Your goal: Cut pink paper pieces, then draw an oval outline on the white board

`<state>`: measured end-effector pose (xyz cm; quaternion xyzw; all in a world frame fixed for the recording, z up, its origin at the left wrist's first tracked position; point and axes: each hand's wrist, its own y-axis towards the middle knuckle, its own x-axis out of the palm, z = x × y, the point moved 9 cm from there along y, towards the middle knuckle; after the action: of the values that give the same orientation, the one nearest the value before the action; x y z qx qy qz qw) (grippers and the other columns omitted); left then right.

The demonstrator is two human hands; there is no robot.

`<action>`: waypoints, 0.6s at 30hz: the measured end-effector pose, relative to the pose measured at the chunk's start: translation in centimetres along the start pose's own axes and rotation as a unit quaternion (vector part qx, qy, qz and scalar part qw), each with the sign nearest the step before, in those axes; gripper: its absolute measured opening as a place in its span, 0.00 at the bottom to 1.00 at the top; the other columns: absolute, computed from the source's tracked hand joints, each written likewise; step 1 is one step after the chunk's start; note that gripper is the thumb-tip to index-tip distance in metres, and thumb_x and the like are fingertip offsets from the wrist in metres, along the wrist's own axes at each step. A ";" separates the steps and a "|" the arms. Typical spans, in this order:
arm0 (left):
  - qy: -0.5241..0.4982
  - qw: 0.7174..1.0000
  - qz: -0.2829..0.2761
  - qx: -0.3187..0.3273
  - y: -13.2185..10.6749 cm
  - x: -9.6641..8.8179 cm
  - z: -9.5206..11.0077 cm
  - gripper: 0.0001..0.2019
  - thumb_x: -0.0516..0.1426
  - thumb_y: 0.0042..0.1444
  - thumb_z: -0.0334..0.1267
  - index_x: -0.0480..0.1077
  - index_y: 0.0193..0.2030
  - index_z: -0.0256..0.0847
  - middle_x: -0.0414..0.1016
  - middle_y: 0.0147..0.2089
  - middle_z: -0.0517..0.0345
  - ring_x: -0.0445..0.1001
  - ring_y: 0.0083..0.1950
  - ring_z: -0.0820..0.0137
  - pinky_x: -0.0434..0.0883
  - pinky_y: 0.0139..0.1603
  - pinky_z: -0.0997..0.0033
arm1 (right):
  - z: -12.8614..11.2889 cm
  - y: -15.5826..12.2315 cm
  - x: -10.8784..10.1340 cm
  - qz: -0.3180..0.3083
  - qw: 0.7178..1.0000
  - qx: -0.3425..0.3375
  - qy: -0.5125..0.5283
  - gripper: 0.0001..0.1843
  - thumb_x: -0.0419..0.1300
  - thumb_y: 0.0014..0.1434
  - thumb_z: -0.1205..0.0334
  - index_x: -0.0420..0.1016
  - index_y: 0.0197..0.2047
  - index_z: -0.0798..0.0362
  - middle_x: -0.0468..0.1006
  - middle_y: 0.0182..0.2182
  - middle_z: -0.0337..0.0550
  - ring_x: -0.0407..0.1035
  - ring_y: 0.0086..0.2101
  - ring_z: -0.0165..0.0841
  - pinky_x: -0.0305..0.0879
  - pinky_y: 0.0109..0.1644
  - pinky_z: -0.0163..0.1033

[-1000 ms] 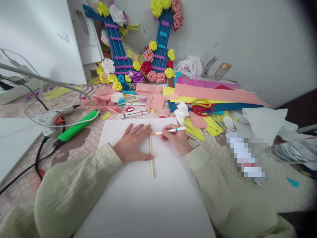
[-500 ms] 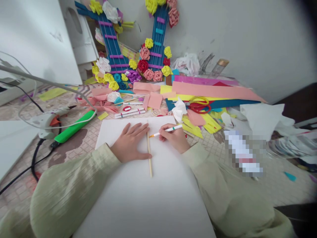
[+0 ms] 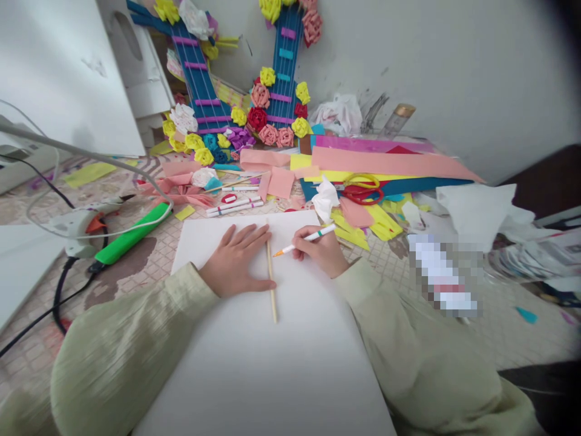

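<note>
Pressing flat on white sheet (image 3: 272,363), your left hand (image 3: 236,263), fingers spread, edges against wooden stick (image 3: 271,284) at sheet's middle; your right hand (image 3: 324,251) pinches marker (image 3: 306,239), tip just beside stick. Risk: light hold lets stick roll under tip pressure, skewing line

We see a pale grey wall (image 3: 454,66), scuffed and smudged, rising behind a floor (image 3: 517,348) of small beige and brown patterned tiles, with a white cupboard (image 3: 59,79) at left, under soft, even light.
</note>
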<state>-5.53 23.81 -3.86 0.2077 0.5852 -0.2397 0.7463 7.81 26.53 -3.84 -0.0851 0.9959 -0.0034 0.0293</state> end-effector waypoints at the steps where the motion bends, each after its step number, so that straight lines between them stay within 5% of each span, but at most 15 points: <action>1: 0.000 1.000 0.000 -0.001 0.0 0.0 0.0 0.46 0.47 0.42 0.67 0.46 0.63 0.42 0.44 0.67 0.54 0.44 0.65 0.56 0.38 0.62 0.49 | -0.1 -0.1 -0.1 0.007 1.000 0.001 0.001 0.04 0.58 0.44 0.65 0.67 0.21 0.55 0.69 0.12 0.33 0.62 0.14 0.25 0.61 0.20 0.31; 18: 0.008 1.000 -0.006 -0.002 -0.1 0.0 0.0 0.46 0.46 0.41 0.68 0.46 0.63 0.42 0.43 0.67 0.55 0.43 0.66 0.58 0.37 0.63 0.50 | 0.4 -1.5 0.8 -0.017 0.999 0.029 0.001 0.02 0.58 0.43 0.69 0.68 0.22 0.55 0.70 0.13 0.34 0.63 0.16 0.26 0.60 0.20 0.31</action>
<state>-5.58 23.77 -3.91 0.2043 0.5928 -0.2415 0.7406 7.30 24.95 -4.26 -0.1014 0.9938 -0.0328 0.0308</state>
